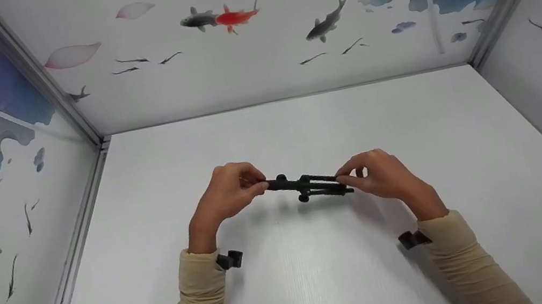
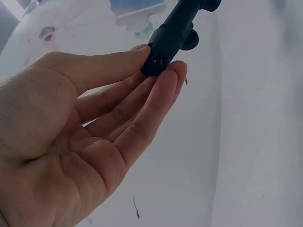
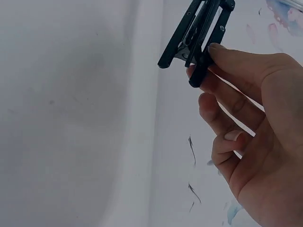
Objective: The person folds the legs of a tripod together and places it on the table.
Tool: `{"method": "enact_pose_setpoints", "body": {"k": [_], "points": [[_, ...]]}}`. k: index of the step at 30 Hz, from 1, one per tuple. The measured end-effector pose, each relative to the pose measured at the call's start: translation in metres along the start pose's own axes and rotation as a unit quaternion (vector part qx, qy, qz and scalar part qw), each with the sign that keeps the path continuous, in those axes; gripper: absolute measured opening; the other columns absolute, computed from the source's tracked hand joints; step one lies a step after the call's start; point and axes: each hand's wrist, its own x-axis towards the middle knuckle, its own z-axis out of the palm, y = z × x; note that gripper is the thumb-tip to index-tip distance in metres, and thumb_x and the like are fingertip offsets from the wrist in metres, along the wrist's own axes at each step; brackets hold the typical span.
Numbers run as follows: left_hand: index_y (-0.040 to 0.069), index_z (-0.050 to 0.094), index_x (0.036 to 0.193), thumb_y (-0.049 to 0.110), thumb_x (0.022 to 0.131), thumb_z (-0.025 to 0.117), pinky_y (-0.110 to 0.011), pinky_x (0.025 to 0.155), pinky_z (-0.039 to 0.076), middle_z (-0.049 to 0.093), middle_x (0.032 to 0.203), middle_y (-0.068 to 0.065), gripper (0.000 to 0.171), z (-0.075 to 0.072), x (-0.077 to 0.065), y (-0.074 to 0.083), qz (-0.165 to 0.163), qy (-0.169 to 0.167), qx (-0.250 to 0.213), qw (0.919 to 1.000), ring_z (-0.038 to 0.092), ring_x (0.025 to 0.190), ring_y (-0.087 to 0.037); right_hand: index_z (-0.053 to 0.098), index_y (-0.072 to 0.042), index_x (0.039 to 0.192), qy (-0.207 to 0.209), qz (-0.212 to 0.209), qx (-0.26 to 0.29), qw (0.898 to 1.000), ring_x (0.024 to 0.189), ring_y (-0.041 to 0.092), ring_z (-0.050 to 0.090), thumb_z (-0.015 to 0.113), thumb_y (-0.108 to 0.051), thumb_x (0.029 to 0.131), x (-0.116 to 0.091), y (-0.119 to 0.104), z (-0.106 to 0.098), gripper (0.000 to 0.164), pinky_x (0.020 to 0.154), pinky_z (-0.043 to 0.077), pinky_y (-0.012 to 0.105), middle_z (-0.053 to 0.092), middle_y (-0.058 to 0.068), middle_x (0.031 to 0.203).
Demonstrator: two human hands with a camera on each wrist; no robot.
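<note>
A small black tripod (image 1: 288, 185) is held lengthwise between both hands above the white table, casting a soft shadow below. My left hand (image 1: 227, 191) pinches the round tube end (image 2: 165, 46) between thumb and fingertips. At the other end, my right hand (image 1: 382, 175) pinches one of the narrow legs (image 3: 218, 35) near its foot, with the lower fingers loosely curled. The legs lie close along the tripod's length, slightly spread at the tips. Knobs stick out on both sides of the body in the head view.
The white tabletop (image 1: 292, 284) spreads beneath the hands. Panels printed with fish and blue shapes stand at the back (image 1: 279, 63), left and right, joined by grey metal corner strips. A small black device (image 1: 230, 260) sits on the left wrist, another (image 1: 414, 239) on the right.
</note>
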Motion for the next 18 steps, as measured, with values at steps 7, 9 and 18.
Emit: {"method": "enact_pose_setpoints", "body": {"k": [7, 9, 18], "points": [[0.007, 0.082, 0.108, 0.015, 0.1, 0.079, -0.046, 0.093, 0.062, 0.084, 0.095, -0.006, 0.012, 0.005, 0.003, -0.018, -0.059, -0.07, -0.005, 0.9958, 0.083, 0.093, -0.028, 0.087, -0.026, 0.105, -0.044, 0.026, -0.001, 0.999, 0.08, 0.011, 0.064, 0.08, -0.027, 0.101, 0.001, 0.003, 0.004, 0.009, 0.065, 0.05, 0.029, 0.081, -0.012, 0.096], [0.007, 0.082, 0.107, 0.015, 0.1, 0.079, -0.046, 0.094, 0.062, 0.084, 0.095, -0.006, 0.012, 0.007, 0.004, -0.021, -0.073, -0.083, -0.004, 0.9939, 0.083, 0.092, -0.027, 0.087, -0.026, 0.106, -0.057, 0.031, 0.001, 0.998, 0.082, 0.011, 0.064, 0.079, -0.027, 0.101, 0.001, 0.003, 0.006, 0.009, 0.066, 0.05, 0.029, 0.082, -0.012, 0.098], [0.004, 0.083, 0.106, 0.012, 0.1, 0.079, -0.04, 0.092, 0.064, 0.084, 0.098, -0.011, 0.011, 0.014, 0.007, -0.037, -0.094, -0.127, -0.018, 0.9873, 0.084, 0.089, -0.026, 0.087, -0.025, 0.104, -0.062, 0.029, 0.017, 0.998, 0.082, 0.01, 0.064, 0.08, -0.025, 0.1, 0.002, 0.007, 0.013, 0.008, 0.066, 0.05, 0.028, 0.082, -0.011, 0.098]]}}
